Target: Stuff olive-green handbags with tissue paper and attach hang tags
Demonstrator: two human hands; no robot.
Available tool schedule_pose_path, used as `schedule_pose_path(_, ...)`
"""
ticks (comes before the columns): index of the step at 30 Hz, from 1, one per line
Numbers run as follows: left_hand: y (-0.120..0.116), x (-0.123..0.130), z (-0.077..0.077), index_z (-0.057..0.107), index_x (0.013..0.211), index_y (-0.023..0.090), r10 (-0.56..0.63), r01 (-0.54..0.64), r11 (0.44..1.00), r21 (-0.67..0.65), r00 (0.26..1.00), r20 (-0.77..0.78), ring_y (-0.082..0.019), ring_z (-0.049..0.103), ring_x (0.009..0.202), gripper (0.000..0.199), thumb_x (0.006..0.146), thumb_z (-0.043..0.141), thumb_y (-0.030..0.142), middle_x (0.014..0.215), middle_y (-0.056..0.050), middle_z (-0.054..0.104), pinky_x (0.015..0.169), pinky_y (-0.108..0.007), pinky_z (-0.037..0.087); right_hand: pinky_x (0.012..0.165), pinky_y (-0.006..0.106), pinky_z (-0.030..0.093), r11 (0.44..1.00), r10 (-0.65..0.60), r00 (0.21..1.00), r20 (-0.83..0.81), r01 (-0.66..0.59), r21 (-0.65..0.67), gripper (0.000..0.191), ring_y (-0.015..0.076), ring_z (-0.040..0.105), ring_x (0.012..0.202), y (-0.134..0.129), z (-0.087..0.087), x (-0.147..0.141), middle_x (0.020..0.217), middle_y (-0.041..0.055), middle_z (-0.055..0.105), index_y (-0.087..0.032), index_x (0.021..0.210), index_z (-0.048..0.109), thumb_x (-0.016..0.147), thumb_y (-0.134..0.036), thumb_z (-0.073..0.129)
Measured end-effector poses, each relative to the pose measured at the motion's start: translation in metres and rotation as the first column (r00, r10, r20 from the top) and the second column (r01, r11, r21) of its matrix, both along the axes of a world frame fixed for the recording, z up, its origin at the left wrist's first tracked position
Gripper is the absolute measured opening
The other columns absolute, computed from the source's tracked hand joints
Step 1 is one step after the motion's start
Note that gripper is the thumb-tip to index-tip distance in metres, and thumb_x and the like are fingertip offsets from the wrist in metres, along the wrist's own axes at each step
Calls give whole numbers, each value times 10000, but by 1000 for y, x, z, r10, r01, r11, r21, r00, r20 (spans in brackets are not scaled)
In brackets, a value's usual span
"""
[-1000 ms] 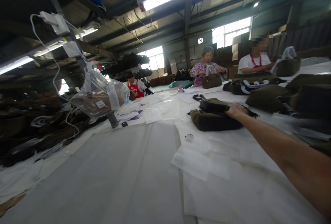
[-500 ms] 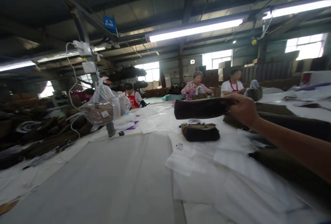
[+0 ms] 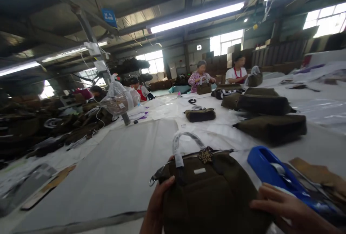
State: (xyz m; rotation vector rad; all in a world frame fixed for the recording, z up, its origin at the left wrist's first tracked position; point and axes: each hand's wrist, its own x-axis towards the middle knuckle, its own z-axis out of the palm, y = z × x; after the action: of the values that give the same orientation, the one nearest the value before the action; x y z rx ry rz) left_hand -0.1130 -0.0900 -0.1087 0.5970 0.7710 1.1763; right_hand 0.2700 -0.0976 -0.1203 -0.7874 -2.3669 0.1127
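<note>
A dark olive handbag [image 3: 208, 190] stands upright close in front of me. Its top handle [image 3: 187, 138] is wrapped in clear plastic, and a leopard-patterned ornament [image 3: 205, 155] hangs by the zip. My left hand [image 3: 159, 198] grips the bag's left side, thumb on the front and the other fingers mostly hidden behind. At the bag's right edge is my right hand [image 3: 286, 207], its bent fingers pressed on the side panel. Just beyond that hand lies a blue tape dispenser [image 3: 270, 163].
More dark bags [image 3: 265, 104] lie to the right, and a small one [image 3: 200, 115] sits mid-table. A grey sheet [image 3: 129, 158] covers the left of the table. A plastic-wrapped bag [image 3: 119, 100] hangs from a post [image 3: 125, 118]. Several people work across the table.
My right hand was stretched out over the table, gripping a dark bag. Now both hands are close to me at an upright handbag. The view has tilted down, and the tape dispenser shows.
</note>
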Motion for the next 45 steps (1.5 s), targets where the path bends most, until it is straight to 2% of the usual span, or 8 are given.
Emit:
schedule_pose_path(7, -36, -7, -8, 723, 1294, 254, 201, 77, 900, 428, 799, -566, -359, 569, 1350, 596, 731, 894, 347, 1389, -87, 679, 1189, -453, 425, 980, 347, 612, 941, -328, 899, -292, 338, -18, 345, 237, 728, 1134, -7, 19, -23, 1258, 36, 740, -336, 1302, 664, 958, -330, 640)
schedule_pose_path(13, -48, 2, 11, 714, 1312, 258, 91, 331, 826, 456, 721, -687, -361, 599, 1323, 565, 767, 863, 283, 1398, -104, 674, 1179, -480, 432, 1003, 469, 583, 920, -387, 797, -465, 299, -253, 373, 276, 709, 1128, 11, 18, -69, 1213, 89, 739, -248, 1291, 645, 939, -370, 647)
schedule_pose_path(21, -57, 17, 39, 763, 1238, 221, -67, 395, 856, 333, 724, -687, -423, 556, 1356, 604, 661, 923, 307, 1454, -147, 619, 1177, -522, 406, 822, 434, 615, 848, -523, 570, -634, 268, -458, 412, 260, 731, 905, 22, 17, -74, 1041, 85, 728, -220, 1121, 606, 815, -472, 720)
schedule_pose_path(26, -60, 15, 43, 611, 1443, 299, -239, 486, 793, 367, 803, -546, -432, 466, 1430, 901, 637, 919, 554, 1535, -129, 546, 1211, -526, 343, 776, 379, 593, 847, -520, 598, -610, 267, -460, 308, 229, 724, 845, 30, 24, -73, 960, 52, 748, -231, 1065, 633, 845, -440, 686)
schedule_pose_path(30, -52, 21, 75, 325, 1606, 339, -318, 548, 752, 367, 789, -526, -430, 317, 1517, 1137, 659, 770, 783, 1673, -128, 325, 1235, -544, 275, 725, 343, 578, 855, -515, 608, -604, 319, -408, 211, 207, 711, 741, 25, 25, -66, 855, 33, 748, -232, 972, 651, 878, -420, 632)
schedule_pose_path(37, -44, 82, 147, 223, 1638, 324, -114, 614, 733, 293, 536, -836, -379, 441, 1460, 1093, 764, 798, 641, 1578, -114, 496, 1221, -512, 304, 696, 350, 563, 836, -547, 608, -575, 361, -413, 274, 234, 739, 733, 18, 27, -61, 867, 43, 778, -239, 1099, 588, 876, -399, 596)
schedule_pose_path(41, -23, 109, 142, 503, 1530, 237, 143, 513, 788, 342, 388, -911, -252, 709, 957, 671, 903, 709, 359, 1096, -77, 751, 941, -384, 536, 696, 322, 579, 855, -514, 613, -600, 310, -416, 267, 224, 758, 761, 8, 31, -53, 850, 16, 785, -253, 1138, 581, 909, -382, 631)
schedule_pose_path(45, -2, 98, 128, 664, 1360, 164, 227, 335, 830, 445, 526, -820, -175, 645, 761, 504, 900, 695, 368, 822, -33, 698, 710, -261, 517, 817, 290, 607, 923, -385, 662, -644, 285, -259, 179, 206, 767, 918, -27, 23, -36, 1005, 3, 784, -295, 1072, 653, 908, -342, 708)
